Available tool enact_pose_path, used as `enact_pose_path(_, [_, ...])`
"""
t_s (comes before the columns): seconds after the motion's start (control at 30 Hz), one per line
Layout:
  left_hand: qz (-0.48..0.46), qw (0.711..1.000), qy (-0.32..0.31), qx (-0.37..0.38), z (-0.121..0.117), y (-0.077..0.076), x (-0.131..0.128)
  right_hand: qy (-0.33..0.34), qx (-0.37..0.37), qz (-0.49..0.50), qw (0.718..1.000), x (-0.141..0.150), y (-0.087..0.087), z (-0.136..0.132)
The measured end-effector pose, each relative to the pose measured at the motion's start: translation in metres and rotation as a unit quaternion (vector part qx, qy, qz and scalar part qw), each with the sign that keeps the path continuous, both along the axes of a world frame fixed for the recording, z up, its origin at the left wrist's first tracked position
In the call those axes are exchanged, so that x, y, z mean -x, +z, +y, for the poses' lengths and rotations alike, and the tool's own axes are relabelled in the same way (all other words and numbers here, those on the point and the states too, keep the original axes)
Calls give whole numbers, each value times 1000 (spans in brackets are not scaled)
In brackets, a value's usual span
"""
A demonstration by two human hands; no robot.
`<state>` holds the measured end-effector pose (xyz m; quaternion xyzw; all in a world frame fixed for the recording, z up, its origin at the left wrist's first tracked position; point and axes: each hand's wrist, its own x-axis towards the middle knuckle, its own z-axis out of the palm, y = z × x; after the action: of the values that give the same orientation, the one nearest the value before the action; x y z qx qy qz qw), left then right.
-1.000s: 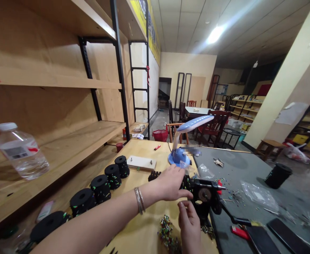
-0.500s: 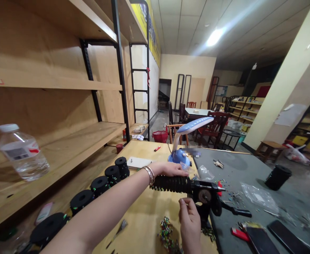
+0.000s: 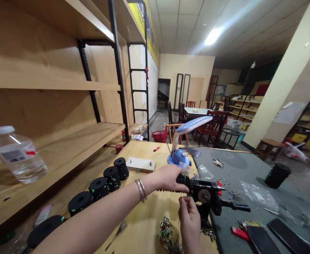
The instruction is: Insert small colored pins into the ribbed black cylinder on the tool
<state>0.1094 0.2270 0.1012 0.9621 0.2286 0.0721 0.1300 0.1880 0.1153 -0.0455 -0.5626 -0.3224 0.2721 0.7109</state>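
My left hand, with bangles at the wrist, wraps over a black ribbed roll, thumb on the near side and fingers behind. Much of the roll is hidden under the hand. The roll is mounted on a black metal device with a crank handle at its right. Just below the roll, my right hand is closed in a pinch; whatever it holds is too small to make out. Near it on the wooden table lies a pile of small multicoloured pieces.
Several black rolls line the table's left edge. A blue desk lamp stands behind the device, near a white board with pegs. On the grey tabletop are another black roll, plastic bags and a dark phone. Shelves hold a water bottle.
My left hand has turned from lying flat along the top of the roll to gripping around it, with the thumb now in front. The right hand stays nearly where it was.
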Motion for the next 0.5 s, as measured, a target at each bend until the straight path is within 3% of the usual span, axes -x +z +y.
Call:
enact_pose_path(0.13, [69, 993, -22, 96, 17, 7, -7, -17, 15, -19, 1000, -1, 6, 1])
enact_pose_path(0.27, [87, 990, -12, 107, 23, 16, -15, -30, 6, -35, 999, 0, 8, 0])
enact_pose_path(0.5, [18, 997, 59, 44, -14, 16, -15, -13, -13, -6, 1000, 4, 5, -1])
